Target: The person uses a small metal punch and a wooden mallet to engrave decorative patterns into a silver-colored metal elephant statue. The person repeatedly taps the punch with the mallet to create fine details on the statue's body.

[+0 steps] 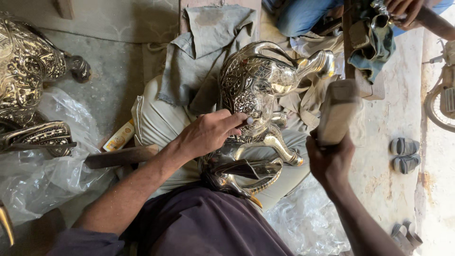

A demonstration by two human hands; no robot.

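A shiny engraved metal elephant figure (258, 85) lies across my lap on grey cloth. My left hand (211, 132) rests on its flank, fingers pinched on a small tool pressed against the metal; the tool is mostly hidden. My right hand (329, 159) is closed around a wooden mallet (336, 111), raised to the right of the figure and slightly blurred. The elephant's legs and tusks (265, 180) point toward my body.
Another engraved metal figure (28, 76) sits at the left on clear plastic sheeting (42, 175). A wooden handle (121, 156) lies by my left forearm. Another person (403, 9) works at the top right. Sandals (404, 155) lie on the concrete floor.
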